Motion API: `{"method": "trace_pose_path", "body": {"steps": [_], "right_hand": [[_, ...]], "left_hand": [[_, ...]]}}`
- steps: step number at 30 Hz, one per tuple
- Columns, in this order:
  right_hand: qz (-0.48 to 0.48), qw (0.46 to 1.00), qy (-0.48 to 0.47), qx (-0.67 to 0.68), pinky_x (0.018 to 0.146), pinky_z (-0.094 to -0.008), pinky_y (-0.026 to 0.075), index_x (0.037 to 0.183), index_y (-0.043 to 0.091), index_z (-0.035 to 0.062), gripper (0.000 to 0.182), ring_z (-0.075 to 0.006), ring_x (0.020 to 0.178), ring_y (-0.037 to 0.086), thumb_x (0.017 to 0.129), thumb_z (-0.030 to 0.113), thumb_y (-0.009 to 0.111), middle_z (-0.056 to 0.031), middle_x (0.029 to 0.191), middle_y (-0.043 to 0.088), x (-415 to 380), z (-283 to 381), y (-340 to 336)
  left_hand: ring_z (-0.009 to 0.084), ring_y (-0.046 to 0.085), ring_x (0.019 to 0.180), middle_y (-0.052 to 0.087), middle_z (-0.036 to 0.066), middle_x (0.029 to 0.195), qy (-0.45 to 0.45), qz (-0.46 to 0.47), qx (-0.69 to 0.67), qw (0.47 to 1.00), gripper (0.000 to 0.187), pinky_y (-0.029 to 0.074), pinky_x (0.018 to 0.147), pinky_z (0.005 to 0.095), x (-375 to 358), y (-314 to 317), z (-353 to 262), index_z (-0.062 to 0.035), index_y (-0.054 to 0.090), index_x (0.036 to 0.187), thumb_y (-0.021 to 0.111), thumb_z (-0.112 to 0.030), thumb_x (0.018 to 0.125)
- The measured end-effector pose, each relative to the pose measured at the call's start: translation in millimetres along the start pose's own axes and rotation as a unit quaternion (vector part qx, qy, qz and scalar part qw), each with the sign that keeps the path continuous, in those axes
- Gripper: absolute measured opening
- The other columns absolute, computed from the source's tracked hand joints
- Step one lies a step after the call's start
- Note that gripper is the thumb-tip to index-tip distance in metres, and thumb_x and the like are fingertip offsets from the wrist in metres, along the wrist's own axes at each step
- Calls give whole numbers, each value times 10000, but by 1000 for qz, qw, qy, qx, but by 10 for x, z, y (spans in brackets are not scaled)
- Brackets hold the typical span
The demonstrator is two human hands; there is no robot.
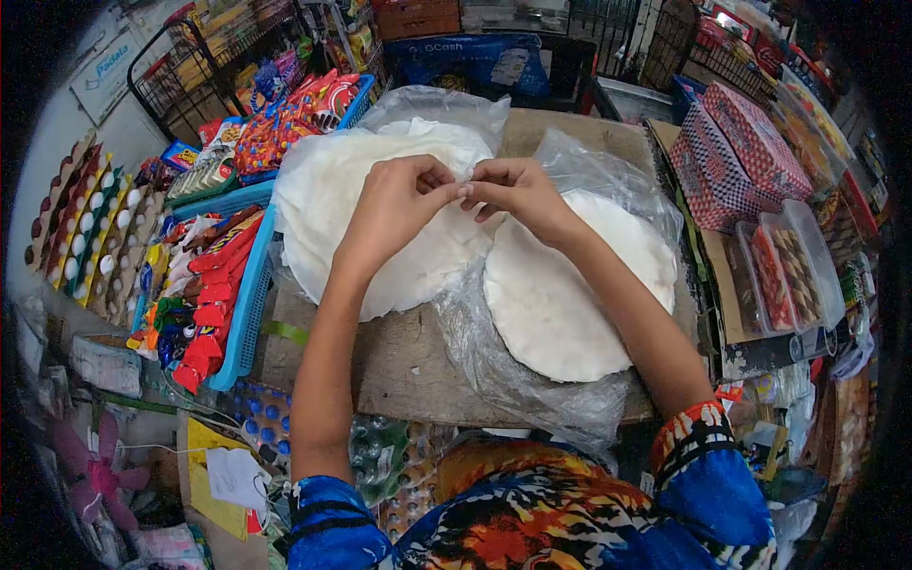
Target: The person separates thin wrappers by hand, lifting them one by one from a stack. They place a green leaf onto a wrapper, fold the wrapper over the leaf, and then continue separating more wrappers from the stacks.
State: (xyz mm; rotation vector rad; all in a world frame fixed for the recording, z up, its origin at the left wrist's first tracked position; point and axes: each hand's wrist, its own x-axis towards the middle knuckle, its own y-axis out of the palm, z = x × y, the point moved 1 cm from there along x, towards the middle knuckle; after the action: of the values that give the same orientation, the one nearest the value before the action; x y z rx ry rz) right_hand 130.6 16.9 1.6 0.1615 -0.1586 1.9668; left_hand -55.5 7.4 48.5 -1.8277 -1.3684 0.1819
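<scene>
Pinching narrow with left hand (404, 195) and right hand (524, 195), partly hiding white sheets (323, 209). Can't tell if holding anything, tbh. Blocking part of round white pile (560, 304) with right forearm (636, 313).

A small shop by what I see over the remote feed, egg trays (95, 233) in rows to my left, a blue plastic basket (249, 328) of packaged snacks (217, 302), a black wire rack (217, 68), a Padala sign (107, 74), a GCash banner (456, 63), clear plastic containers (821, 256) at right.
</scene>
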Motion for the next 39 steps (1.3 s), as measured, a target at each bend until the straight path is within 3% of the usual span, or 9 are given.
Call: {"method": "trace_pose_path", "body": {"steps": [1, 7, 13, 20, 22, 28, 30, 35, 39], "right_hand": [[1, 1000, 1, 0, 670, -264, 522, 884, 663, 13, 146, -127, 780, 642, 864, 157, 647, -43, 832, 662, 2, 0, 0], [-1, 998, -63, -31, 646, -259, 510, 839, 665, -3, 168, -117, 757, 617, 834, 164, 644, -42, 784, 648, 6, 43, 17], [-2, 994, -79, -73, 660, -254, 495, 831, 679, 4, 143, -107, 727, 596, 835, 145, 653, -38, 787, 650, -8, 53, 26], [-47, 998, -16, -43, 637, -269, 519, 868, 674, -14, 178, -118, 704, 613, 813, 151, 641, -52, 761, 646, 11, -26, -50], [-50, 998, 8, -26, 634, -270, 520, 878, 677, -8, 183, -119, 704, 615, 814, 160, 642, -53, 767, 648, 9, -33, -66], [-40, 998, 38, -30, 623, -266, 517, 943, 650, -23, 273, -120, 693, 612, 842, 229, 668, -53, 804, 646, -19, 97, 41], [-83, 996, -31, -8, 633, -252, 503, 1082, 603, -43, 351, -110, 741, 604, 843, 199, 689, -46, 827, 624, 14, 59, 55], [-130, 987, -87, 35, 612, -250, 492, 1126, 583, -73, 372, -93, 715, 576, 837, 135, 689, -40, 819, 614, 32, 47, 70], [-139, 984, -107, 1, 601, -243, 482, 1158, 564, -93, 399, -89, 679, 559, 837, 114, 680, -40, 785, 604, 31, 58, 62]], "left_hand": [[126, 621, 664, 685, 99, 789, 6, 2, 2, 1000, 229, 500, 606, 259, -1, -11, -2, 29, 680, 875, 703, -191, 813], [92, 609, 689, 681, 52, 788, -19, 9, -80, 997, 168, 488, 576, 230, 8, -52, 4, 8, 693, 882, 673, -151, 834], [98, 607, 694, 663, 58, 747, 25, -11, -40, 999, 166, 484, 597, 259, 25, -29, 65, 27, 669, 838, 663, -136, 804], [114, 598, 653, 637, 79, 704, 25, -95, 49, 994, 143, 486, 623, 267, -8, -27, -28, 31, 640, 780, 660, -96, 718], [186, 632, 607, 642, 128, 674, 19, -116, 27, 993, 147, 494, 613, 295, 0, 12, -6, 29, 632, 736, 661, -111, 703], [134, 586, 581, 605, 108, 626, 24, -64, -50, 996, 119, 474, 581, 275, 8, 35, 4, 40, 595, 730, 645, -66, 716], [100, 560, 603, 598, 73, 649, 12, -66, -29, 997, 99, 460, 582, 256, 3, 44, -28, 26, 586, 760, 638, -53, 731], [61, 514, 617, 569, 37, 671, 29, -84, -40, 995, 83, 425, 568, 238, 0, 72, -76, 2, 578, 819, 607, -18, 744], [136, 563, 626, 555, 81, 719, 116, -92, 38, 988, 155, 456, 588, 276, -33, 100, -103, -11, 619, 874, 585, 15, 725]]}}
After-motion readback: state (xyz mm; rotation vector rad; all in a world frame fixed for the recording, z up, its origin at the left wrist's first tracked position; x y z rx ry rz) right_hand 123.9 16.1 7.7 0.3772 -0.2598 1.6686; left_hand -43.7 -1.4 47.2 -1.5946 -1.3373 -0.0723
